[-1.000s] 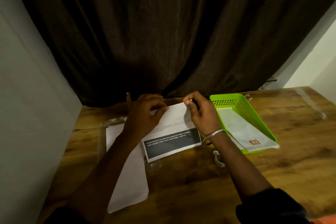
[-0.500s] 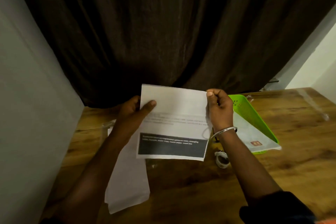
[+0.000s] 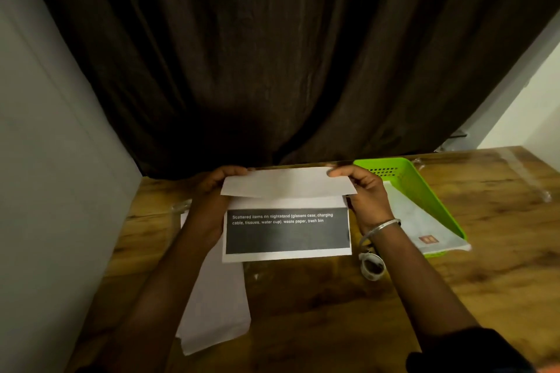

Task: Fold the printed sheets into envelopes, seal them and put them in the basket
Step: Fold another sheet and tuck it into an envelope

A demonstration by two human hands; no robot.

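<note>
Toward table (image 3: 454,297) far edge: 1 printed sheet (image 3: 288,233), top flap folded down, left hand (image 3: 209,200) and right hand (image 3: 366,197) each pinching an upper corner. 1 green basket (image 3: 430,194) far right, 1 envelope (image 3: 418,221) inside. 1 tape roll (image 3: 365,258) by right wrist.
</note>
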